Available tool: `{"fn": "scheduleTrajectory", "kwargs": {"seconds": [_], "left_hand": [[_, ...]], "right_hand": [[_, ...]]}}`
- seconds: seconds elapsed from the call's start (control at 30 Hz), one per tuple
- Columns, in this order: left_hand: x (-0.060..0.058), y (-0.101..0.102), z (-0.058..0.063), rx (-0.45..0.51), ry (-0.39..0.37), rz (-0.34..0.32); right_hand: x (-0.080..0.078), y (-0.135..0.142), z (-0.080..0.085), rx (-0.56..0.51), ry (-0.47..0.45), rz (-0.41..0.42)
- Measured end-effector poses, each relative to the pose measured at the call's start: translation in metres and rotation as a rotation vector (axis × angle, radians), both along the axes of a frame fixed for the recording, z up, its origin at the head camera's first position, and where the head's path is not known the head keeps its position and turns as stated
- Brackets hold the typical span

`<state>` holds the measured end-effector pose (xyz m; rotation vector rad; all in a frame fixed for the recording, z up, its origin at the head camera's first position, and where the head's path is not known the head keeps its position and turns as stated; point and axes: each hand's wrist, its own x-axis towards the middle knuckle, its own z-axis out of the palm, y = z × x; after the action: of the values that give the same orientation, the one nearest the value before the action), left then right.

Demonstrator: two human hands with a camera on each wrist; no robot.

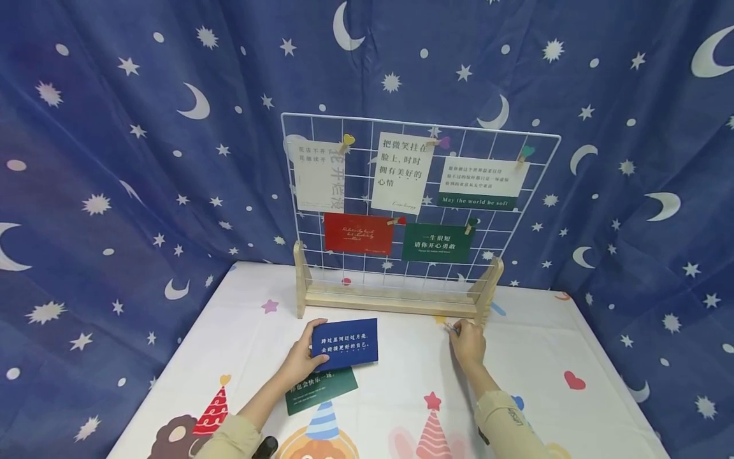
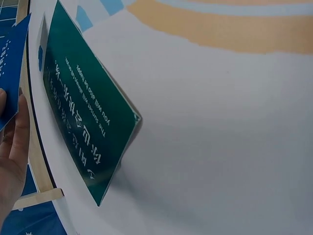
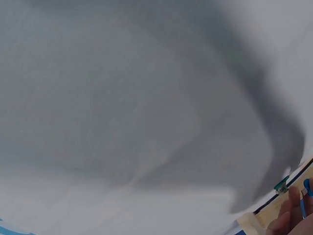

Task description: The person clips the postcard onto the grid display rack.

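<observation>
My left hand point(image 1: 304, 357) holds a dark blue card point(image 1: 346, 344) with white lettering by its left edge, thumb on the front. A green card point(image 1: 321, 390) lies on the tablecloth below it, partly overlapped in the head view; the left wrist view shows this green card point(image 2: 88, 107) up close. Between its fingertips my right hand point(image 1: 469, 343) pinches a small clip with blue on it point(image 3: 307, 188), near the foot of the wire rack. A small green item point(image 3: 282, 185) shows beyond the fingers in the right wrist view.
A white wire grid rack point(image 1: 421, 271) on a wooden stand point(image 1: 390, 303) stands at the back. Several cards hang on it by heart clips, including a red card point(image 1: 358, 234) and a dark green card point(image 1: 438, 243). A starry blue curtain point(image 1: 143, 191) surrounds the table.
</observation>
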<state>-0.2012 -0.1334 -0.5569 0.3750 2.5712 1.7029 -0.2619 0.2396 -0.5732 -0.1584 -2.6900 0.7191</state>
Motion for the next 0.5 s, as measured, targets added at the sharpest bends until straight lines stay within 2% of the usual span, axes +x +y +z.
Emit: {"fn": "scheduleTrajectory", "kwargs": {"seconds": [0.2,0.37,0.5], "left_hand": [[-0.005,0.002,0.001,0.037,-0.008,0.025],[-0.009,0.006,0.006,0.057,-0.010,0.015],[-0.013,0.007,0.011,0.092,-0.030,0.043]], "right_hand": [[0.003,-0.002,0.003,-0.062,-0.048,0.021],[0.003,-0.001,0.003,-0.067,-0.023,0.028],[0.002,-0.003,0.005,-0.089,0.018,0.050]]}}
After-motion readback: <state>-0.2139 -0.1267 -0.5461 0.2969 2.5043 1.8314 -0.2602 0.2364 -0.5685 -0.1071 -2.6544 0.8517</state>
